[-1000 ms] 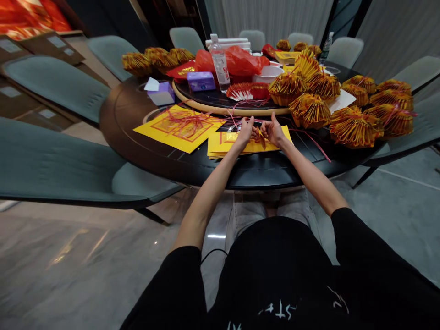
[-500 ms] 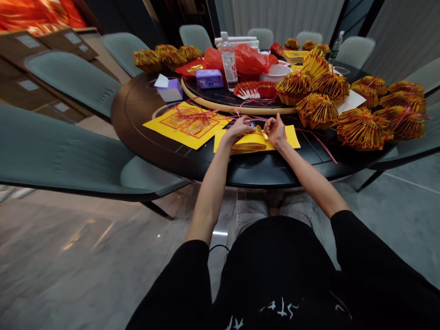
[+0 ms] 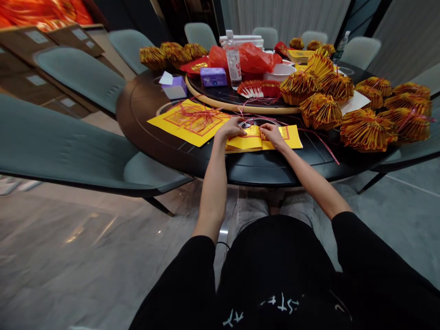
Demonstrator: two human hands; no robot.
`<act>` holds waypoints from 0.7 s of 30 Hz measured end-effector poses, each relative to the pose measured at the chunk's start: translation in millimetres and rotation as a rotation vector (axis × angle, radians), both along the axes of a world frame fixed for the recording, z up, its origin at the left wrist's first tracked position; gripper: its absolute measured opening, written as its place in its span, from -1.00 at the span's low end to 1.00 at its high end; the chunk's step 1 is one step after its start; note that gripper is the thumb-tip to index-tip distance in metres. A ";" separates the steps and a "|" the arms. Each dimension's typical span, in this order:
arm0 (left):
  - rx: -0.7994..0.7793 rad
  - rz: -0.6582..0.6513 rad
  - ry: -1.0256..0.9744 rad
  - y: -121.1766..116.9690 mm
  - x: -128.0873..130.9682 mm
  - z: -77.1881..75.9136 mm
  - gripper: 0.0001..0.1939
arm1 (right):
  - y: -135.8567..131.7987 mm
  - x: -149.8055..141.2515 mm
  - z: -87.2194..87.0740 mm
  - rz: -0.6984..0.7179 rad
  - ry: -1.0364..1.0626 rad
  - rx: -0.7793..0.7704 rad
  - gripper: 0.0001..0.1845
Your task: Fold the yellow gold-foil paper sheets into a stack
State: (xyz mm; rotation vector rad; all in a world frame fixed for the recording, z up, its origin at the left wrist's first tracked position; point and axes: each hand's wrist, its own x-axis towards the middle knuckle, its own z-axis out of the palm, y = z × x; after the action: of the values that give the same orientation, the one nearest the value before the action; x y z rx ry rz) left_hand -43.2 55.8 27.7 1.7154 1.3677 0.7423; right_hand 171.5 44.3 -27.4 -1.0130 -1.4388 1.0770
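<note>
Dim, soft indoor light; streaky reflections on glossy floor (image 3: 103,256); pale sheen along near edge of dark table (image 3: 268,173); left chair (image 3: 62,146) stretched by wide-angle distortion.

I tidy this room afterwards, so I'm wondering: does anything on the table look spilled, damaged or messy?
I see nothing spilled or damaged. The pink strings look messy: they lie tangled across the yellow paper beside the left hand, and a loose strand trails over the tabletop at right.
</note>
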 end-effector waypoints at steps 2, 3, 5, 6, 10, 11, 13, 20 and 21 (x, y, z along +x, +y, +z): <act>-0.020 0.008 0.085 -0.4 -3.6 0.1 -0.19 | 0.7 1.4 -2.1 0.025 -0.113 0.046 -0.86; -0.028 0.011 0.114 -0.6 -5.1 0.2 -0.20 | 1.0 2.2 -2.9 0.030 -0.173 0.067 -0.85; -0.032 -0.005 0.130 -0.2 -7.7 0.1 -0.22 | 1.5 3.7 -3.9 0.028 -0.275 0.113 -0.78; -0.034 -0.015 0.127 0.3 -8.9 -0.3 -0.23 | 1.6 4.4 -4.0 0.024 -0.318 0.138 -0.73; -0.045 -0.053 0.080 3.3 -13.8 -3.9 -0.22 | -0.2 5.3 -3.7 0.055 -0.429 0.207 -0.59; -0.042 -0.052 0.068 3.7 -15.1 -5.0 -0.22 | -1.2 4.9 -3.5 0.067 -0.439 0.208 -0.57; -0.038 -0.041 0.054 3.9 -18.0 -6.9 -0.23 | -3.5 3.7 -2.6 0.083 -0.451 0.211 -0.56; -0.019 -0.046 0.055 2.0 -28.2 -8.3 -0.41 | -11.1 -1.3 4.6 0.092 -0.604 0.233 -0.70; -0.024 -0.045 0.062 2.1 -28.9 -8.0 -0.42 | -11.8 -1.8 5.4 0.099 -0.624 0.236 -0.73</act>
State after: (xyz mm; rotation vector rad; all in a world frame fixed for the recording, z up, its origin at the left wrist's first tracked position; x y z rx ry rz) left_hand -72.2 57.9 19.7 1.7574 1.3702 0.6503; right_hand 169.8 32.5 -22.0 -1.1686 -2.0790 0.6523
